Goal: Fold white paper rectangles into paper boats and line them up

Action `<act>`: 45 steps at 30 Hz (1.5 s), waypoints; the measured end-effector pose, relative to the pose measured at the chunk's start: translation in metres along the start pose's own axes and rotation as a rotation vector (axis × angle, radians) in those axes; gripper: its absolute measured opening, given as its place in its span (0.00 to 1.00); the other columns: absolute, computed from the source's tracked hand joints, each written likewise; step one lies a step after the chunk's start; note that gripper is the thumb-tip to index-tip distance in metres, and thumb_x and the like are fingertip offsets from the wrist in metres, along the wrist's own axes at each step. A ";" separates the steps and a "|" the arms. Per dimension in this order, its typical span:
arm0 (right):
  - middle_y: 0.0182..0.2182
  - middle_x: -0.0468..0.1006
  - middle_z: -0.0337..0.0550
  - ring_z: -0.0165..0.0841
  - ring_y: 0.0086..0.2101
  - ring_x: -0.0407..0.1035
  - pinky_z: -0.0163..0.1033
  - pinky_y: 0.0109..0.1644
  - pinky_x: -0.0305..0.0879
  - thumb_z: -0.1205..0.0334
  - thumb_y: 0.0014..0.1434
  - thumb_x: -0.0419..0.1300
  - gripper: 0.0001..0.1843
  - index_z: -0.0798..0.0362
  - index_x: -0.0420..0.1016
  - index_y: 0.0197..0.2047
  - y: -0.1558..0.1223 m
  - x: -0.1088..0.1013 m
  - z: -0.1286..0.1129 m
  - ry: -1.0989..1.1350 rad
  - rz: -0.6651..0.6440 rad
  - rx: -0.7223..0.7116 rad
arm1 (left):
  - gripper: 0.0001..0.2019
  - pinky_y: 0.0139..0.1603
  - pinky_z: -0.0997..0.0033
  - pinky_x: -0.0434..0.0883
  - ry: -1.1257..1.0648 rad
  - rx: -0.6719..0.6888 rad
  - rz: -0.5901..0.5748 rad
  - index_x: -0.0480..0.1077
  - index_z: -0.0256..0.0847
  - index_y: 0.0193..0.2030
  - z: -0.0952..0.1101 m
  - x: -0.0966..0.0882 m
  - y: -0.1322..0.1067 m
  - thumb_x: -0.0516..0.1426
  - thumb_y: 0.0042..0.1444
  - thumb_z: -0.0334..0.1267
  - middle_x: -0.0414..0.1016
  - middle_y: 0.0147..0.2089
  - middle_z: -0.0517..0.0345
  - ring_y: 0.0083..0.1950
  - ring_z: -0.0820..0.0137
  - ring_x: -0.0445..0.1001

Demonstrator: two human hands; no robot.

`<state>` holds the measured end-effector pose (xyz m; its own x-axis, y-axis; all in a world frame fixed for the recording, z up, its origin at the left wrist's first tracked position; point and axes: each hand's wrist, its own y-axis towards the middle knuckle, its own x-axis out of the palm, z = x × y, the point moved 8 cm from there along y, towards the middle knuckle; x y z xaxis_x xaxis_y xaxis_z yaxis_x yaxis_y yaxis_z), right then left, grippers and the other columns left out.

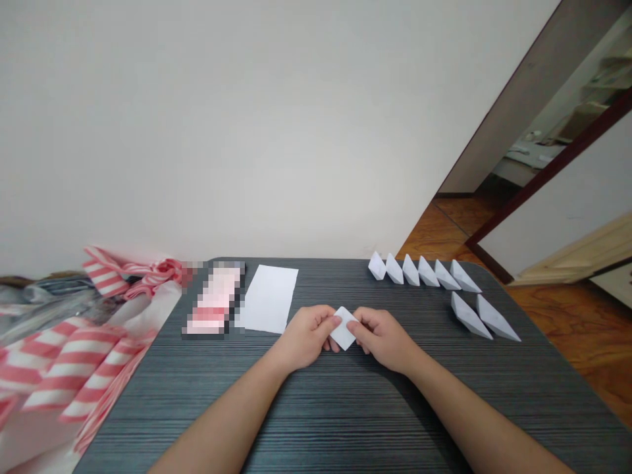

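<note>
Left hand (306, 337) and right hand (382, 340) pinch a folded paper diamond (343, 337) between their fingertips, paper boats (426, 272) lined up off to the right!

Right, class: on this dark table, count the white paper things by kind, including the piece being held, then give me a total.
Paper boats: 8
Flat paper sheet: 1
Folded paper piece: 1
Total: 10
</note>
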<state>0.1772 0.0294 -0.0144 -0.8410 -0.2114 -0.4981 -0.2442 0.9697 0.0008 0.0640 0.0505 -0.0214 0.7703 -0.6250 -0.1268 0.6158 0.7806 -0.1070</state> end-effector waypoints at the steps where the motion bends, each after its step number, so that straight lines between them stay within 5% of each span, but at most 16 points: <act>1: 0.17 0.66 0.34 0.25 0.19 0.60 0.30 0.24 0.56 0.60 0.61 0.51 0.14 0.54 0.64 0.24 0.000 0.000 0.000 -0.007 -0.004 0.003 | 0.16 0.24 0.76 0.65 0.001 -0.001 -0.003 0.68 0.36 0.32 0.000 0.001 0.000 0.48 0.59 0.46 0.72 0.23 0.57 0.23 0.74 0.68; 24: 0.13 0.63 0.31 0.24 0.14 0.58 0.29 0.20 0.54 0.58 0.60 0.51 0.17 0.53 0.61 0.21 -0.001 -0.004 0.007 0.050 0.008 0.091 | 0.16 0.24 0.76 0.65 0.039 -0.015 0.001 0.66 0.36 0.29 0.001 -0.001 -0.001 0.48 0.59 0.46 0.72 0.22 0.57 0.22 0.74 0.68; 33: 0.13 0.63 0.31 0.24 0.14 0.58 0.29 0.20 0.54 0.57 0.61 0.50 0.17 0.53 0.61 0.22 -0.001 -0.007 0.011 0.079 0.040 0.108 | 0.17 0.23 0.76 0.64 -0.098 -0.021 0.013 0.69 0.34 0.40 -0.004 -0.002 0.002 0.48 0.59 0.47 0.72 0.21 0.56 0.21 0.74 0.68; 45: 0.12 0.61 0.31 0.24 0.13 0.56 0.30 0.20 0.54 0.54 0.63 0.48 0.21 0.53 0.59 0.19 -0.001 -0.010 0.014 0.101 0.071 0.097 | 0.18 0.22 0.76 0.64 -0.115 -0.001 0.043 0.70 0.34 0.40 -0.008 -0.006 0.003 0.48 0.60 0.47 0.72 0.21 0.56 0.21 0.74 0.68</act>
<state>0.1930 0.0325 -0.0217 -0.8998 -0.1485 -0.4102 -0.1389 0.9889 -0.0532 0.0600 0.0570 -0.0284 0.8102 -0.5859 -0.0171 0.5813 0.8069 -0.1049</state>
